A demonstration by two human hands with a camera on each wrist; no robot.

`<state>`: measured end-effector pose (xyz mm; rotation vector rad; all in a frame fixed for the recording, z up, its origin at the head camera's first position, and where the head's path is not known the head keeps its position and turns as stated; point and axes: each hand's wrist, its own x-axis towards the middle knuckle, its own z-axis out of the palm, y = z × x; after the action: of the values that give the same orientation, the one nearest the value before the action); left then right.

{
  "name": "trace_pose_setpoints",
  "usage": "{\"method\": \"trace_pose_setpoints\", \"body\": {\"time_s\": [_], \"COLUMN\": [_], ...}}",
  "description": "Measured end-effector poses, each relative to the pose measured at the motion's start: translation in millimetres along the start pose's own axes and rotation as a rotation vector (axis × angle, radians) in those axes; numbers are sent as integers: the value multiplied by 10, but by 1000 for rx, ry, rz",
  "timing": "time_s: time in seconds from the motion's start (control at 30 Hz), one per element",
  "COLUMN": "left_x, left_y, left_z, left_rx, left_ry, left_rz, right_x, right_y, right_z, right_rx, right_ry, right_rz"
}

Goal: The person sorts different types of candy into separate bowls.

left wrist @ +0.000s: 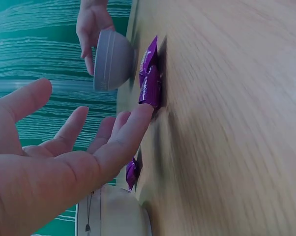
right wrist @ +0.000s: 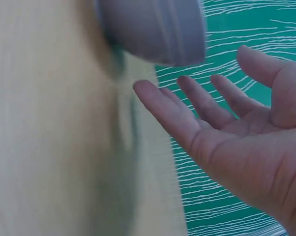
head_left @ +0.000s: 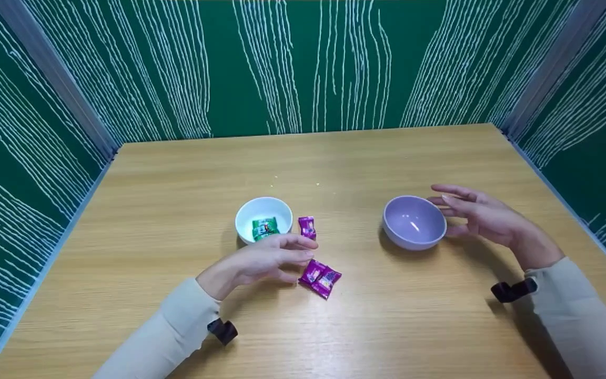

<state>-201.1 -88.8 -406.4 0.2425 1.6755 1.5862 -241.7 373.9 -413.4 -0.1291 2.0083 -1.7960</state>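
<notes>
My left hand (head_left: 266, 259) hovers over the table with its fingers extended and holds nothing. Just past its fingertips lie two purple-wrapped sweets (head_left: 320, 278), one against the other. Another purple sweet (head_left: 307, 227) lies beside the white bowl (head_left: 245, 235), whose front rim is partly hidden by my left hand. Inside that bowl is a green-wrapped sweet (head_left: 264, 227). To the right stands a purple bowl (head_left: 413, 223), upright, with no contents showing. My right hand (head_left: 484, 217) is at its right side, fingers loosely spread; the right wrist view (right wrist: 226, 123) shows a gap between fingertips and bowl.
The wooden table (head_left: 355, 326) reaches back to a green wall (head_left: 229, 68) with white wavy lines; similar panels flank both sides. Tiny pale specks (head_left: 317, 184) lie behind the bowls. A dark device (head_left: 223, 331) sits on each wrist.
</notes>
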Motion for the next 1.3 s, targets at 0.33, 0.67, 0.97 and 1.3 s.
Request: {"method": "trace_pose_setpoints", "body": {"time_s": [0.33,0.67,0.97,1.3], "left_x": [68,102,158,243], "left_y": [-44,-72,-91,-84], "left_z": [21,33,49,77], "left_rx": [44,94,72,129], "left_ry": [11,31,47,94], "left_rz": [-30,-39,-33,-46], "right_x": [105,197,190,207], "right_y": [153,172,156,194], "right_z": [20,17,12,2], "right_rx": [64,149,193,255], "right_ry": [-78,-56,-94,-108], "right_rz": [95,240,269,192]}}
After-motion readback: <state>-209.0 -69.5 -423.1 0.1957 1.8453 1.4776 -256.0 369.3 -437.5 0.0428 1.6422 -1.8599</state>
